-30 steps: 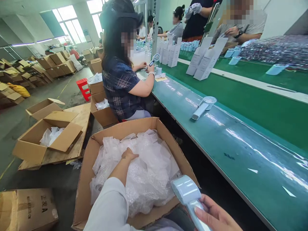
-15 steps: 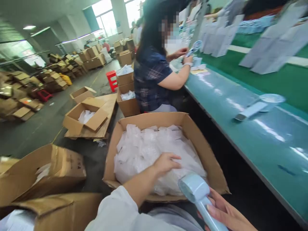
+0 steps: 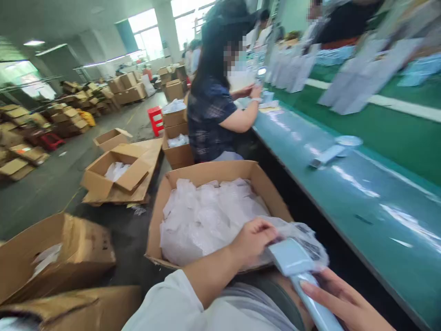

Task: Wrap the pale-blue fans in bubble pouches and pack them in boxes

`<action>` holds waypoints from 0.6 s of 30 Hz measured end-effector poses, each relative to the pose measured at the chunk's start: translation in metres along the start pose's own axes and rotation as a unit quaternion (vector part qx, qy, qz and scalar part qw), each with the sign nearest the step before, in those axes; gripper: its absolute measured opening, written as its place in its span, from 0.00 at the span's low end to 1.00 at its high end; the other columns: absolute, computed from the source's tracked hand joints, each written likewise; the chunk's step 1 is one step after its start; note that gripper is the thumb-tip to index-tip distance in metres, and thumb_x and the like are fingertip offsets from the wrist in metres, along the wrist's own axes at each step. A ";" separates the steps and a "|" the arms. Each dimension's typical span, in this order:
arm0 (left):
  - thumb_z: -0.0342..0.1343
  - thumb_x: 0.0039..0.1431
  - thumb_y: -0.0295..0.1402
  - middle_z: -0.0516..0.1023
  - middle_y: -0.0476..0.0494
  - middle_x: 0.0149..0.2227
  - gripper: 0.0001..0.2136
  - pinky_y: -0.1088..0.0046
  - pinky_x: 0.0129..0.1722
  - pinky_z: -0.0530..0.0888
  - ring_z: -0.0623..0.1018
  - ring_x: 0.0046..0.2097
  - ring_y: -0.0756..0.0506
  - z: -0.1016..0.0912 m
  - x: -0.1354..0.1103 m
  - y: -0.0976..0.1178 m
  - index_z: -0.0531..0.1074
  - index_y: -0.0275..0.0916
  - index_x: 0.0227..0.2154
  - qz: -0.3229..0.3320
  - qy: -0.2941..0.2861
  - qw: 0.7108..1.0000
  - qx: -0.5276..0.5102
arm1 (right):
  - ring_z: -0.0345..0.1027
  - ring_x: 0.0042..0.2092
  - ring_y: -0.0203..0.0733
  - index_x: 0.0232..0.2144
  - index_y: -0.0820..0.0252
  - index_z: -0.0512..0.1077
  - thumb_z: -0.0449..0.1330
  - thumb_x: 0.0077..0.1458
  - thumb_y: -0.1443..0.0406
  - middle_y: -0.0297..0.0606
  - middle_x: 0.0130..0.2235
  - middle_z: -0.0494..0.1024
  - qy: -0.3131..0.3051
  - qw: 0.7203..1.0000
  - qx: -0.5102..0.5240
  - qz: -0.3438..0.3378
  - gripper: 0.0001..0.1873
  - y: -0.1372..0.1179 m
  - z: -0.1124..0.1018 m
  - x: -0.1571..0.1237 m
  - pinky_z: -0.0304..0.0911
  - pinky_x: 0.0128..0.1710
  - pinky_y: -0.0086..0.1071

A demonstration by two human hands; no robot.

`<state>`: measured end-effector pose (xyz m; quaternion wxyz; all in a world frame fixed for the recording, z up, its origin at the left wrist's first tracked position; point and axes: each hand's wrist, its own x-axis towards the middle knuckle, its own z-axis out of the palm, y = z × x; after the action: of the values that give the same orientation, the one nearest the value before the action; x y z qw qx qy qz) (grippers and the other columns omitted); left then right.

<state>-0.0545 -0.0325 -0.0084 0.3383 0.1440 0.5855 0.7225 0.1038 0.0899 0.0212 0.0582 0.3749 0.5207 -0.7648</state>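
Note:
My left hand (image 3: 257, 236) pinches the edge of a clear plastic bag (image 3: 312, 234), above the near right part of a cardboard box (image 3: 210, 170). The box holds a heap of thin, whitish plastic bags (image 3: 203, 216). My right hand (image 3: 339, 294) is wrapped around the handle of a light blue handheld fan (image 3: 292, 257), whose wide head points up and left. That head is close to my left fingers and in front of the clear bag. Whether the bag touches the fan, I cannot tell.
On the right runs a green-blue workbench (image 3: 344, 197) with another light blue fan (image 3: 330, 151) lying on it. A co-worker (image 3: 213, 110) sits ahead at the bench, hands raised near it. Open cardboard boxes (image 3: 113, 170) stand to the left, and a red stool (image 3: 155, 120) farther back.
My left hand has drawn a clear bag from the heap and moved right, toward the fan. The fan has turned slightly in my right hand. The camera view has swung right.

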 end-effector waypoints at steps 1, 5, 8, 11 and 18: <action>0.68 0.43 0.51 0.74 0.48 0.28 0.22 0.72 0.34 0.69 0.71 0.30 0.50 0.001 0.000 0.002 0.73 0.37 0.31 -0.025 -0.039 0.998 -0.033 | 0.77 0.39 0.51 0.42 0.56 0.76 0.75 0.37 0.57 0.39 0.39 0.83 -0.008 1.000 0.020 -0.023 0.28 -0.003 0.004 -0.006 0.72 0.39 0.36; 0.70 0.40 0.50 0.74 0.47 0.27 0.21 0.72 0.31 0.68 0.71 0.29 0.49 0.001 0.002 0.015 0.74 0.38 0.29 -0.016 -0.139 0.989 0.045 | 0.73 0.34 0.39 0.41 0.57 0.74 0.73 0.42 0.60 0.35 0.39 0.80 -0.052 0.994 0.074 -0.058 0.23 -0.005 0.009 -0.017 0.67 0.32 0.29; 0.59 0.57 0.42 0.74 0.47 0.26 0.12 0.69 0.34 0.70 0.72 0.31 0.47 0.002 -0.001 0.020 0.74 0.39 0.26 0.116 -0.109 0.958 0.238 | 0.70 0.28 0.35 0.40 0.58 0.71 0.72 0.44 0.60 0.32 0.34 0.78 -0.053 0.992 0.101 -0.046 0.21 -0.001 0.001 -0.018 0.65 0.26 0.26; 0.52 0.62 0.31 0.76 0.44 0.30 0.07 0.67 0.37 0.72 0.74 0.35 0.45 0.009 -0.014 0.017 0.73 0.40 0.30 0.347 -0.088 0.865 0.353 | 0.71 0.28 0.37 0.34 0.59 0.68 0.70 0.45 0.60 0.33 0.28 0.76 -0.017 0.984 0.172 -0.034 0.18 0.002 -0.009 -0.020 0.66 0.24 0.27; 0.50 0.64 0.28 0.75 0.43 0.30 0.05 0.67 0.34 0.71 0.72 0.34 0.45 0.049 -0.044 -0.006 0.69 0.40 0.34 0.409 -0.255 0.801 0.354 | 0.66 0.22 0.33 0.29 0.56 0.63 0.69 0.45 0.62 0.27 0.23 0.72 0.079 0.964 0.249 -0.048 0.17 0.014 -0.013 -0.013 0.63 0.23 0.25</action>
<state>0.0092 -0.0239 0.0078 0.0735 0.6590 0.5798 0.4734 0.1264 0.0902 0.0171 -0.1152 0.4119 0.3338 -0.8401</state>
